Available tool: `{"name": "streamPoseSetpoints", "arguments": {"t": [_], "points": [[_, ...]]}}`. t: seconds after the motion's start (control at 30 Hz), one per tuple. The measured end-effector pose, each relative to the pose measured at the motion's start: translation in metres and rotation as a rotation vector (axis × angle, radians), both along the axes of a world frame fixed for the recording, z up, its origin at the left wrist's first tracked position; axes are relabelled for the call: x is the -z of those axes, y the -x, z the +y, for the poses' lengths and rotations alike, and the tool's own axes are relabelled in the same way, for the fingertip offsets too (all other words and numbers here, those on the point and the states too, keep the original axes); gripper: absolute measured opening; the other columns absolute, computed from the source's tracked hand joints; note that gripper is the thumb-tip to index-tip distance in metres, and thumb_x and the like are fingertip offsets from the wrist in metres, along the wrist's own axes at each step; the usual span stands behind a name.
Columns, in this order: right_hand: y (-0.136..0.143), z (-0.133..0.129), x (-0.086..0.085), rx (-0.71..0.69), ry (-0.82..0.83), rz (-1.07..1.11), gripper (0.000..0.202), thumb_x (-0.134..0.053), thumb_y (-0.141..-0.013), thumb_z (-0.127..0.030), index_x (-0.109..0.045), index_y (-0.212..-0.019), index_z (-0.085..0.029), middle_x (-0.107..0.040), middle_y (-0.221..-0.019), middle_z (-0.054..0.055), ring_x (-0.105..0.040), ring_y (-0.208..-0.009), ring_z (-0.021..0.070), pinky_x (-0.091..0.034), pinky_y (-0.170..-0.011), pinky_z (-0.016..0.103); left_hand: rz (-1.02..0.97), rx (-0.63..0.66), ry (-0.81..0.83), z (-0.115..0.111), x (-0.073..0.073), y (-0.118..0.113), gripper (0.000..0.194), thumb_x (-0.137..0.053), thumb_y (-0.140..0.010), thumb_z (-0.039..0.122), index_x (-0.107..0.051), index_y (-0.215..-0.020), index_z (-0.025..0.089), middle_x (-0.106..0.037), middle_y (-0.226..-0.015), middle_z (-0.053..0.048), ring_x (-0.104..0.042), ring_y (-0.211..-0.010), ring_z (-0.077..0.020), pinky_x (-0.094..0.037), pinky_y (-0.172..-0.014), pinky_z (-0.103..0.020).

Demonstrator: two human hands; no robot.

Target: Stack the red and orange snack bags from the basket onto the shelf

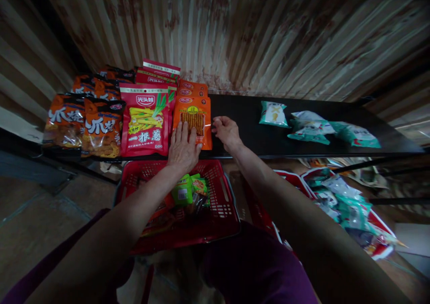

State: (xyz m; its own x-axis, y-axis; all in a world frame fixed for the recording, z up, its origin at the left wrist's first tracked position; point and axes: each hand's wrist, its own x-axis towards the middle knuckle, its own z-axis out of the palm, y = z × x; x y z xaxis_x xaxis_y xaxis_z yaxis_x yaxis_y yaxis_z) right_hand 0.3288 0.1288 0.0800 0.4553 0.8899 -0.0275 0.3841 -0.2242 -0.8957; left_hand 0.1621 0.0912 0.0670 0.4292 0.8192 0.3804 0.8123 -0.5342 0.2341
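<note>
My left hand (pixel 184 148) lies with fingers stretched out against the lower front of an orange snack packet (pixel 205 111), the foremost of several in a row on the black shelf (pixel 242 133). Just right of that packet is my right hand (pixel 226 132), its fingers curled near the packet's edge; whether anything is between them is too small to tell. A large red bag with a green onion picture (pixel 145 115) stands left of the orange packets, with more red bags behind it. Farther left are black and orange snack bags (pixel 102 127).
Several teal and white bags (pixel 274 114) lie on the shelf's right part. Below the shelf, a red basket (pixel 221 225) holds green and orange packets (pixel 183 191). Another red basket (pixel 381 221) at lower right holds teal bags. A striped curtain (pixel 201 30) hangs behind.
</note>
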Motion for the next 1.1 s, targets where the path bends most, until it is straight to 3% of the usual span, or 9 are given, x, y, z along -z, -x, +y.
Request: {"name": "streamPoseSetpoints", "arguments": {"t": [0.17,0.4,0.57,0.77,0.93,1.1], "points": [[0.0,0.03,-0.016,0.084,-0.018,0.255,0.017,-0.047,-0.082,-0.008,-0.061,-0.083,-0.016,-0.062,-0.075,-0.001,-0.052,-0.051,0.0033,-0.04,-0.049,0.015,-0.03,-0.018,-0.043,0.002,0.006,-0.004,0.054,-0.043,-0.088,0.035,-0.04,-0.134,0.006,-0.032,-0.147,-0.024,-0.023,-0.139,-0.0345,-0.025,-0.108,-0.053],[-0.007,0.064,-0.024,0.082,0.027,0.259,0.012,-0.058,-0.077,-0.008,-0.058,-0.07,-0.018,-0.055,-0.059,-0.004,-0.049,-0.048,0.0045,-0.039,-0.046,0.014,-0.035,-0.043,-0.055,0.002,0.008,-0.007,0.053,-0.044,-0.087,0.033,-0.041,-0.133,0.007,-0.034,-0.146,-0.023,-0.024,-0.138,-0.035,-0.027,-0.108,-0.053],[-0.012,0.08,-0.023,0.116,0.085,0.316,0.02,-0.056,-0.078,-0.007,-0.054,-0.063,-0.019,-0.055,-0.058,-0.003,-0.049,-0.047,0.0057,-0.041,-0.046,0.016,-0.036,-0.026,-0.062,0.003,0.009,-0.007,0.053,-0.043,-0.087,0.032,-0.041,-0.133,0.006,-0.034,-0.146,-0.024,-0.023,-0.138,-0.0353,-0.025,-0.109,-0.053],[-0.012,0.091,-0.016,0.169,0.07,0.226,0.019,-0.066,-0.072,-0.009,-0.051,-0.064,-0.019,-0.053,-0.059,-0.004,-0.046,-0.047,0.0052,-0.032,-0.04,0.015,-0.027,-0.03,-0.056,0.003,0.009,-0.007,0.053,-0.043,-0.087,0.032,-0.041,-0.133,0.005,-0.033,-0.146,-0.024,-0.022,-0.139,-0.0352,-0.023,-0.11,-0.052],[-0.019,0.091,-0.017,0.038,0.108,0.35,0.016,-0.061,-0.078,-0.009,-0.055,-0.064,-0.016,-0.055,-0.056,-0.004,-0.048,-0.046,0.0041,-0.037,-0.043,0.014,-0.034,-0.031,-0.049,0.003,0.01,-0.007,0.053,-0.042,-0.087,0.033,-0.039,-0.134,0.006,-0.032,-0.146,-0.024,-0.022,-0.139,-0.0351,-0.024,-0.109,-0.053],[-0.027,0.098,-0.011,0.035,0.085,0.356,0.019,-0.059,-0.077,-0.004,-0.054,-0.062,-0.016,-0.055,-0.054,-0.004,-0.047,-0.044,0.0047,-0.036,-0.042,0.015,-0.053,-0.019,-0.026,0.003,0.009,-0.007,0.053,-0.042,-0.087,0.032,-0.039,-0.133,0.007,-0.031,-0.147,-0.024,-0.021,-0.139,-0.0353,-0.024,-0.109,-0.054]]}}
